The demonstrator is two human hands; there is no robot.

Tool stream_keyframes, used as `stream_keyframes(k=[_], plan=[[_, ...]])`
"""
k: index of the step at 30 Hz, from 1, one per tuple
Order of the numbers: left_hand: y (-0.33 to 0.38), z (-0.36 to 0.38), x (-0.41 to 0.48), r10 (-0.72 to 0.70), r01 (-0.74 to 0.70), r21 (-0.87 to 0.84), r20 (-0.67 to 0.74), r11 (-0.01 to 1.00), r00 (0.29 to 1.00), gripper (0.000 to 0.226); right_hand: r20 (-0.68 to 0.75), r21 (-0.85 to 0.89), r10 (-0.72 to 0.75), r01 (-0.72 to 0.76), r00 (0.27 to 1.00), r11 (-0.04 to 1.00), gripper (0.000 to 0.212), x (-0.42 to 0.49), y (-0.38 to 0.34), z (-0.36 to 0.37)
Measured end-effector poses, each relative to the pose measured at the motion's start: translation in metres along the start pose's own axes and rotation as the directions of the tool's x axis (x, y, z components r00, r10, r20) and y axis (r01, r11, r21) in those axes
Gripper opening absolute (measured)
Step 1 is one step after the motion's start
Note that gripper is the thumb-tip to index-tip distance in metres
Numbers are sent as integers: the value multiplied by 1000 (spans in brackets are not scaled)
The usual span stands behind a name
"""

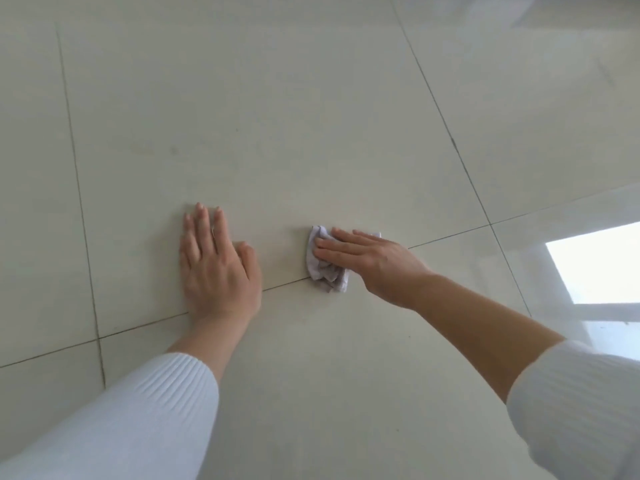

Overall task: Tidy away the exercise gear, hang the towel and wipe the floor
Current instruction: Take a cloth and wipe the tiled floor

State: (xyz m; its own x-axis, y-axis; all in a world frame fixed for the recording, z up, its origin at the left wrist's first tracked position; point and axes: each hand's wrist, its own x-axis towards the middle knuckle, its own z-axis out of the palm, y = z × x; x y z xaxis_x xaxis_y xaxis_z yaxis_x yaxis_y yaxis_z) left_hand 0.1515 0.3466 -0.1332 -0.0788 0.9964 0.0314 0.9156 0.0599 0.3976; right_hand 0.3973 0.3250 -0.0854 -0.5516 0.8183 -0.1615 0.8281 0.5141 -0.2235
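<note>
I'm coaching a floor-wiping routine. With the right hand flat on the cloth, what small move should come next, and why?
Probably slide the cloth sideways along the grout line: the right hand presses it with straight fingers, while the left hand braces on the floor tile, so a wiping stroke seems ready.

Window reflection [599,265]: a bright white patch sat at 3 o'clock, cut off by the right edge of the view.
Frame reflection [606,311]: a pale grey band lay just beneath that patch, towards 4 o'clock.
Hazy glare [540,26]: it showed faint and blurred at 1 o'clock.
</note>
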Motion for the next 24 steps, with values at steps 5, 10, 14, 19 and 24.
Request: stream_keyframes(k=[5, 10, 14, 19, 24], plan=[[0, -2, 0, 7, -7, 27, 22, 1000, 1000, 64, 38, 116, 289, -292, 956, 949, 88, 29, 29, -18], [-4, 1, -1, 39, -43, 76, 59, 996, 997, 72, 43, 121, 341, -344, 939, 931, 88, 65, 55, -24], [-20, 1, -5, 185, -201, 122, 129, 972, 974, 74, -22, 194, 363, -352, 932, 915, 81, 74, 59, -15], [-19, -6, -22, 187, -206, 157, 129, 966, 974, 72, -105, 305, 383, -337, 918, 891, 78, 41, 33, 3], [-12, -9, -65, 151, -165, 151, 102, 975, 983, 69, -119, 350, 251, -196, 961, 916, 76, -34, -10, 36]])
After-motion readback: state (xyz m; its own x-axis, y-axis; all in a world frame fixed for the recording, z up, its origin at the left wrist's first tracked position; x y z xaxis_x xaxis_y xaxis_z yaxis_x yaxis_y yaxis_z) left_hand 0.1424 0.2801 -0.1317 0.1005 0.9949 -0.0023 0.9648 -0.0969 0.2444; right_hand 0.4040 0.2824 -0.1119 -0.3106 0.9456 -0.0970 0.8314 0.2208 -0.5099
